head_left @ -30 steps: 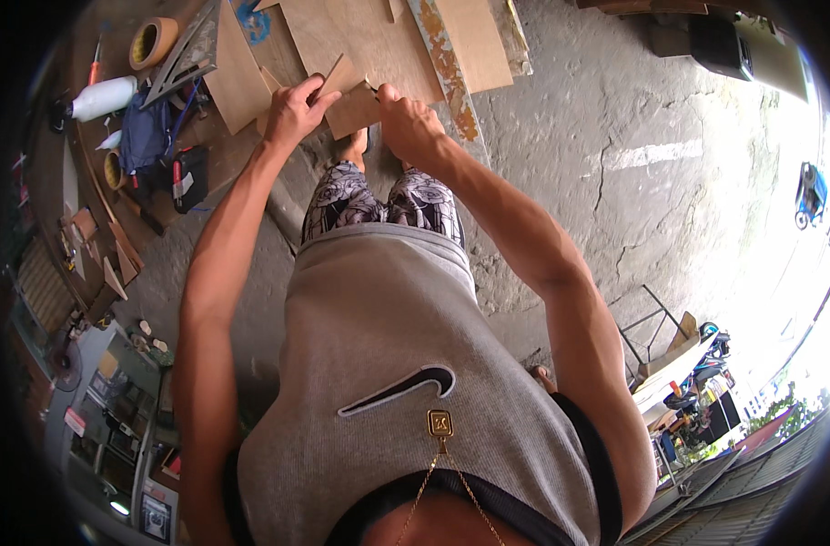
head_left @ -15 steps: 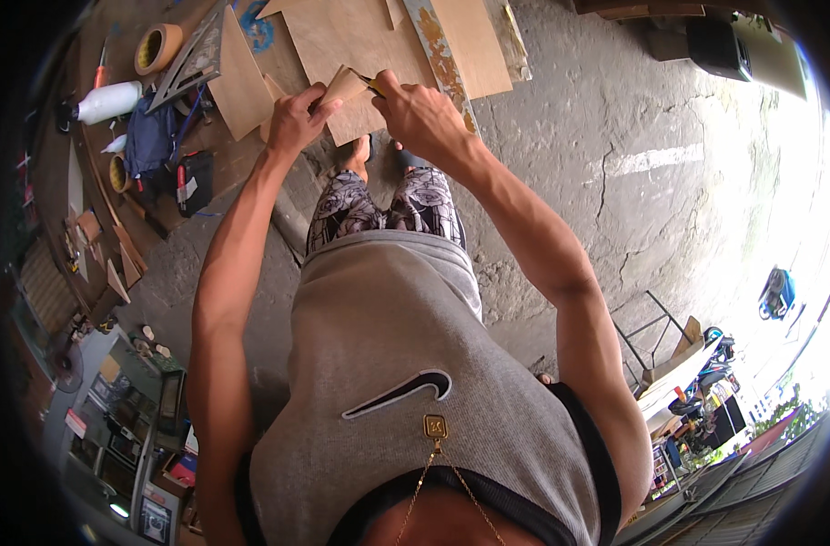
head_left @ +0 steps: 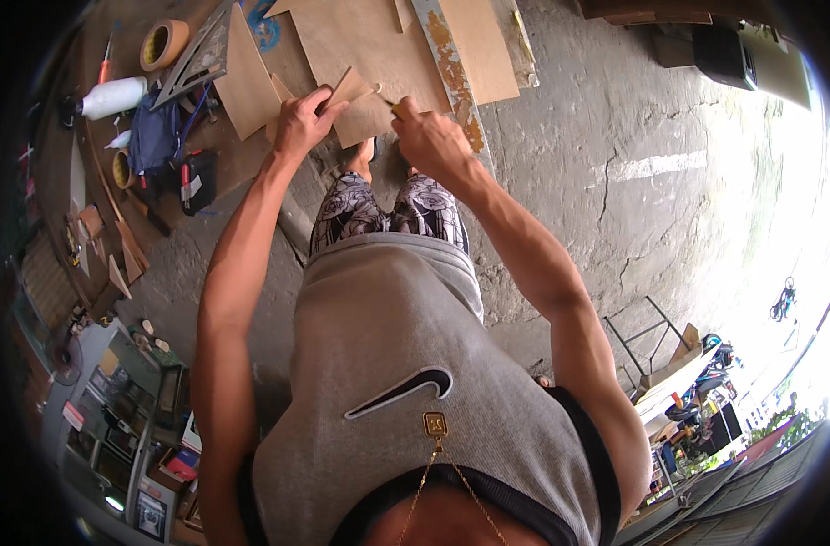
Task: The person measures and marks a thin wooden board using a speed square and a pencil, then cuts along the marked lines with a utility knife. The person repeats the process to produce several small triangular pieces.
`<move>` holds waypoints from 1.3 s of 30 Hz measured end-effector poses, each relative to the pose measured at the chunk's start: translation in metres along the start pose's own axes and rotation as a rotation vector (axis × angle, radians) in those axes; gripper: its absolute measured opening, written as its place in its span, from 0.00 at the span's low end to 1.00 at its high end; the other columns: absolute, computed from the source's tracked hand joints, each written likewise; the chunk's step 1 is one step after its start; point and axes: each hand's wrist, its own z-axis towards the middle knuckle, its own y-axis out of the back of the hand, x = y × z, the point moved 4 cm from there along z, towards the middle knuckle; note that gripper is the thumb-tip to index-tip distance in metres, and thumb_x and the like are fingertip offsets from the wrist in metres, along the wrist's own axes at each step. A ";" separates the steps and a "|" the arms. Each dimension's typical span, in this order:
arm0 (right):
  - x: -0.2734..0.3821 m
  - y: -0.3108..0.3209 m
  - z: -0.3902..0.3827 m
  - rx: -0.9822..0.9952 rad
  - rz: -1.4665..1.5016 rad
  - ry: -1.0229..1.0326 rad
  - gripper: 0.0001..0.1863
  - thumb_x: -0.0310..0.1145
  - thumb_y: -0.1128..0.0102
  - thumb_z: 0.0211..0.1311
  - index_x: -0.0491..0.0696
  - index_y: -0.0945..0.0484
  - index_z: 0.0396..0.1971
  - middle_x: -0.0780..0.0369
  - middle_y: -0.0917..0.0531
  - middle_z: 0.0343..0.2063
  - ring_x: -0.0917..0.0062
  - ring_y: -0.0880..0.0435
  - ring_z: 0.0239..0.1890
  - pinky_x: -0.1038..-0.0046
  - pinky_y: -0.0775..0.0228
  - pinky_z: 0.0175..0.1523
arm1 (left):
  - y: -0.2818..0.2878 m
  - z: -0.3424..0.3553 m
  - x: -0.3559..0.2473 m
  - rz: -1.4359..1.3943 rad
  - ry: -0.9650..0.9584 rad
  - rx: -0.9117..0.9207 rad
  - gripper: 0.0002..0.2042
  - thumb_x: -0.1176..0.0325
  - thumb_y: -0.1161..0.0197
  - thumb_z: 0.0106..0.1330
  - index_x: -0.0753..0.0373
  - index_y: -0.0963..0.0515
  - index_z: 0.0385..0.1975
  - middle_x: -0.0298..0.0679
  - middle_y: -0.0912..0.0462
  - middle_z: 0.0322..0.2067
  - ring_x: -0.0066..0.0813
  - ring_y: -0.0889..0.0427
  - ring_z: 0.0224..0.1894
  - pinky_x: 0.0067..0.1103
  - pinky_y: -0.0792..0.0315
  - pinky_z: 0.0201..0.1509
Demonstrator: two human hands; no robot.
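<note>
My left hand [head_left: 303, 123] pinches a small thin piece of wood [head_left: 346, 85], tilted up above the plywood sheets. In my right hand [head_left: 435, 144] is a cutter knife with a yellow handle [head_left: 399, 109]; its fingers wrap round the handle. The blade points toward the wood piece but stands a little apart from it. A pale bit that looks like a wood shaving [head_left: 377, 88] shows between the two. Beneath lies a broad plywood sheet [head_left: 365, 41], with a paint-flecked straight bar [head_left: 445, 56] across its right side.
On the worktop at left are a tape roll [head_left: 162, 45], a metal set square [head_left: 199, 62], a white bottle [head_left: 113, 97], dark blue cloth [head_left: 153, 136] and a screwdriver [head_left: 104, 69]. Cracked concrete floor [head_left: 561, 173] spreads to the right. A metal frame [head_left: 647, 341] stands at lower right.
My right hand has drawn the knife away to the right and slightly nearer, off the wood piece. The left hand still holds the piece, now angled more upright.
</note>
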 end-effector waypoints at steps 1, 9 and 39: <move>-0.003 0.004 -0.004 0.014 0.022 -0.052 0.15 0.42 0.52 0.71 0.44 0.33 0.41 0.48 0.20 0.18 0.55 0.18 0.19 0.55 0.28 0.23 | 0.001 -0.002 -0.001 0.007 0.000 -0.013 0.17 0.64 0.31 0.60 0.64 0.32 0.21 0.45 0.32 0.13 0.48 0.30 0.16 0.31 0.35 0.19; -0.010 0.022 0.072 -0.410 -0.230 0.239 0.28 0.29 0.50 0.56 0.39 0.37 0.59 0.45 0.29 0.48 0.50 0.23 0.46 0.53 0.26 0.43 | 0.012 -0.040 -0.006 -0.796 0.458 -0.353 0.08 0.70 0.32 0.62 0.67 0.22 0.37 0.32 0.16 0.33 0.14 0.22 0.32 0.17 0.28 0.36; 0.550 -0.407 0.015 0.025 -0.057 1.004 0.28 0.39 0.31 0.50 0.54 0.27 0.53 0.55 0.24 0.50 0.59 0.26 0.54 0.56 0.33 0.54 | 0.347 -0.601 0.191 -0.648 1.037 -1.089 0.19 0.65 0.40 0.64 0.65 0.26 0.53 0.36 0.18 0.32 0.18 0.24 0.25 0.18 0.30 0.25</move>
